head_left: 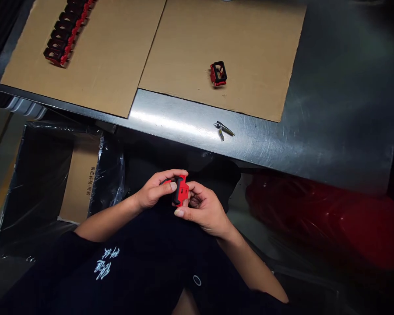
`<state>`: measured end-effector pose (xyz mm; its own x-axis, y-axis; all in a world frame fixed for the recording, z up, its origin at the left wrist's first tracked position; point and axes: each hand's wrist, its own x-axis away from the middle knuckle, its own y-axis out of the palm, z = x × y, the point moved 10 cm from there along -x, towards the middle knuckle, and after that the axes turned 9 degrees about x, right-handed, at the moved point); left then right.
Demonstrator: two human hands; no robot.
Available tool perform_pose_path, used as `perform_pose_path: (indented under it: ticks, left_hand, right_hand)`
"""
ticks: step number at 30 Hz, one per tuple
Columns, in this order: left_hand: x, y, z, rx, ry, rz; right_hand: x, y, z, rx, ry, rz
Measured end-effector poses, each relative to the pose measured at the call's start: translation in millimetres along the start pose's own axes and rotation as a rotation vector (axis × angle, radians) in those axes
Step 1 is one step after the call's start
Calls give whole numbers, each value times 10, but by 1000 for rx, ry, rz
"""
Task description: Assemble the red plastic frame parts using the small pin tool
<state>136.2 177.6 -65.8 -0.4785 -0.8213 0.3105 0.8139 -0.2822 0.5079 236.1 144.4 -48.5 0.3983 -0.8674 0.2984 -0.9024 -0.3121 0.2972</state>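
Over my lap, both hands hold one small red and black plastic part (pixel 181 190). My left hand (pixel 156 189) grips it from the left, thumb pressed on its black side. My right hand (pixel 203 210) cups it from the right and below, fingers curled round it. Another red and black part (pixel 218 73) lies alone on the right cardboard sheet (pixel 249 52). A row of several like parts (pixel 65 30) is lined up at the far left on the left cardboard sheet (pixel 111 61).
A small metal tool (pixel 223 129) lies on the steel table (pixel 315 144) near its front edge. Left of my lap stands a box lined with black plastic (pixel 52 183). A red bag or bin (pixel 321 218) sits under the table at the right.
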Motion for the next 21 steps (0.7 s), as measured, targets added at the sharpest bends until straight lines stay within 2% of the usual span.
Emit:
perform_pose_path:
  ticks: [6,10,16,21]
  left_hand:
    - [-34,-8,-45,-3,-42,12]
    - [-37,-16,-78,-42,-43,-18]
    - [-45,-14,12,-166,28,-81]
    - [-33,14,20,-256,-7,-144]
  right_hand:
    - [-3,-40,-11,93,-23,28]
    - [-13,-78,6,163,-27,52]
    - [-38,-113,3,246,-65,45]
    - [-43,-149,-56,325,-107,59]
